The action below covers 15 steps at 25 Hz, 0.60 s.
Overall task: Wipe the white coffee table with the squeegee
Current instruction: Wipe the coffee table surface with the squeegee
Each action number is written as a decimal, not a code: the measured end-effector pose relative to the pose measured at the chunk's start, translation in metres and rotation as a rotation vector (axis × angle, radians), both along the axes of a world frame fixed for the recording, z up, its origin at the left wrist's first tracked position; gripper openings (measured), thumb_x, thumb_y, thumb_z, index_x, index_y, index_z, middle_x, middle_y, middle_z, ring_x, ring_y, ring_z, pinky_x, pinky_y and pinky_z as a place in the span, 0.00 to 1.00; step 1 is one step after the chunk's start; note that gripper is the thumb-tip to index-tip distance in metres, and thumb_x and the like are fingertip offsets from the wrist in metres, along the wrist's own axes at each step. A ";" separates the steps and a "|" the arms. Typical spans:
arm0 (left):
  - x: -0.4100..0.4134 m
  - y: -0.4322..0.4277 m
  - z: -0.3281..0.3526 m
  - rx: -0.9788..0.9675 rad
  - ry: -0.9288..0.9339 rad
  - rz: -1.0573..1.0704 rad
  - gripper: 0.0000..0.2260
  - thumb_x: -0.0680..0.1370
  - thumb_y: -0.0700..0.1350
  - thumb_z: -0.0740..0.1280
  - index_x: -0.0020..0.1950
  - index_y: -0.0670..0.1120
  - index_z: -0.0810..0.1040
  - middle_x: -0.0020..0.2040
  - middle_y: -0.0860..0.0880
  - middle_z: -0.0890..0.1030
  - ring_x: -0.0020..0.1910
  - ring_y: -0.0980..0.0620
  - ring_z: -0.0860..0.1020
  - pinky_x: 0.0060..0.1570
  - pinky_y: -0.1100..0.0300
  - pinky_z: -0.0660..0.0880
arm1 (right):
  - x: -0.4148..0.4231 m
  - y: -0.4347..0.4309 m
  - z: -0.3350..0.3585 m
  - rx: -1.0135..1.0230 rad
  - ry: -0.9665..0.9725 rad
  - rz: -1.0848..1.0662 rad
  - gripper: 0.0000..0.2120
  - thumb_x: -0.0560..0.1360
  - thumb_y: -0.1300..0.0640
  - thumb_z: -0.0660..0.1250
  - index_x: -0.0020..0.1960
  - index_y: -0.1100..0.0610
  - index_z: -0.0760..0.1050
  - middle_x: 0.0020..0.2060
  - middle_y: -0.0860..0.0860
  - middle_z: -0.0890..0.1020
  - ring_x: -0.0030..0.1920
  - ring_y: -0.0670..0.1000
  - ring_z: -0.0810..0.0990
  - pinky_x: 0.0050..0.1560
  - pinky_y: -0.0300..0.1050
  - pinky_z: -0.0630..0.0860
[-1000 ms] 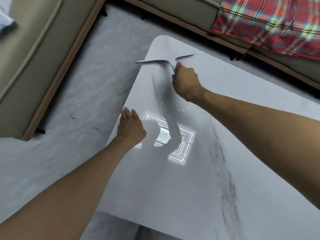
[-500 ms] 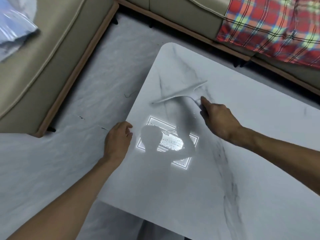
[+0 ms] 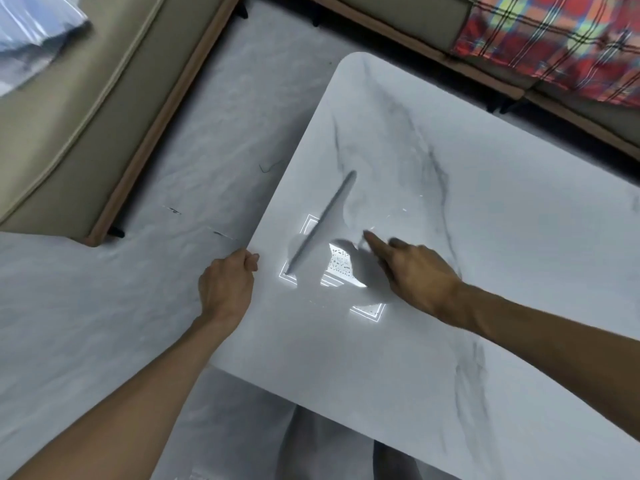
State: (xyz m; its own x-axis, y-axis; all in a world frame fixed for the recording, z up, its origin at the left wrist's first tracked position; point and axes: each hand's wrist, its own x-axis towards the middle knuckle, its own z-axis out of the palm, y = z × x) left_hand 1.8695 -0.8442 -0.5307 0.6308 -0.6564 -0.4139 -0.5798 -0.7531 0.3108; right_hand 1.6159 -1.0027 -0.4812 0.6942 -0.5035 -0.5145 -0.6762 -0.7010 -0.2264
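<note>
Nearest the camera, the near edge of the white coffee table cuts diagonally across the view, and both forearms reach over it. The left hand sits at the table's left rim, fingers curled together against the edge, apparently gripping it to steady the top. The right hand is a little further in. Its fingers are wrapped on the handle of the squeegee, with the forefinger stretched out along it (the handle itself is blurred and mostly hidden). The blade lies on the marble-patterned top, slanting from near the left rim up toward the middle, across a bright light reflection.

This looks like mid-stroke wiping of the table's left portion. The next move likely calls for even downward pressure and a draw that stops at the rim without the blade slipping off, then a fresh lane to the right.

There is generous room rightward and toward the rounded far corner, where the top is bare. Beyond the left rim lies pale floor, then a beige sofa. A plaid blanket on more seating lies just past the far edge, close enough to limit a long follow-through there.
</note>
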 end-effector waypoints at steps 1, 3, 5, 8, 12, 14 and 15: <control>-0.002 0.003 0.002 0.027 -0.019 -0.004 0.16 0.82 0.50 0.57 0.43 0.44 0.80 0.44 0.41 0.84 0.45 0.38 0.80 0.47 0.49 0.76 | -0.023 0.002 0.008 -0.010 0.044 0.045 0.28 0.79 0.54 0.56 0.76 0.46 0.52 0.48 0.53 0.76 0.37 0.64 0.78 0.34 0.48 0.66; -0.004 0.012 0.007 0.025 -0.018 0.051 0.20 0.82 0.52 0.56 0.40 0.41 0.78 0.41 0.41 0.83 0.43 0.38 0.80 0.45 0.49 0.76 | -0.056 -0.001 0.026 -0.051 0.088 0.101 0.25 0.80 0.52 0.53 0.76 0.43 0.52 0.46 0.50 0.76 0.35 0.62 0.77 0.33 0.48 0.69; -0.001 0.023 0.008 -0.042 0.040 0.166 0.17 0.82 0.47 0.57 0.40 0.40 0.77 0.43 0.41 0.82 0.44 0.39 0.79 0.45 0.49 0.75 | -0.060 -0.005 0.037 -0.072 0.043 0.147 0.23 0.80 0.49 0.51 0.75 0.42 0.54 0.44 0.49 0.76 0.33 0.60 0.77 0.33 0.48 0.71; 0.004 0.037 0.006 -0.114 0.181 0.345 0.10 0.81 0.38 0.58 0.57 0.41 0.77 0.57 0.41 0.80 0.57 0.41 0.77 0.57 0.50 0.74 | -0.006 0.004 0.028 0.019 -0.101 0.199 0.22 0.81 0.43 0.47 0.75 0.40 0.55 0.48 0.48 0.78 0.42 0.58 0.80 0.36 0.48 0.73; 0.011 0.057 -0.001 0.050 0.281 0.366 0.24 0.79 0.35 0.56 0.76 0.45 0.63 0.72 0.43 0.70 0.68 0.42 0.71 0.69 0.51 0.68 | 0.085 0.050 -0.008 0.080 -0.132 0.406 0.21 0.83 0.46 0.49 0.75 0.41 0.58 0.52 0.48 0.77 0.46 0.56 0.79 0.38 0.44 0.64; 0.008 0.063 -0.006 0.151 0.288 0.250 0.26 0.79 0.36 0.57 0.77 0.44 0.60 0.74 0.42 0.68 0.70 0.42 0.69 0.71 0.53 0.66 | 0.089 0.058 -0.017 0.083 -0.113 0.430 0.21 0.83 0.47 0.49 0.75 0.40 0.58 0.51 0.48 0.78 0.46 0.57 0.79 0.39 0.44 0.63; 0.004 0.064 -0.007 0.184 0.297 0.202 0.25 0.78 0.36 0.57 0.77 0.43 0.60 0.73 0.42 0.68 0.69 0.41 0.70 0.70 0.54 0.66 | 0.079 0.053 -0.019 0.079 -0.113 0.409 0.20 0.83 0.47 0.48 0.75 0.39 0.58 0.51 0.48 0.78 0.46 0.57 0.79 0.38 0.45 0.65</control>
State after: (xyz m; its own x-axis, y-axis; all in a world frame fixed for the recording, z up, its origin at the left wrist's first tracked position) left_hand 1.8738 -0.7799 -0.5377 0.5750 -0.4291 -0.6966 -0.3192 -0.9016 0.2919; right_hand 1.6945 -0.9492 -0.5002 0.8826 -0.1372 -0.4496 -0.3141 -0.8837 -0.3471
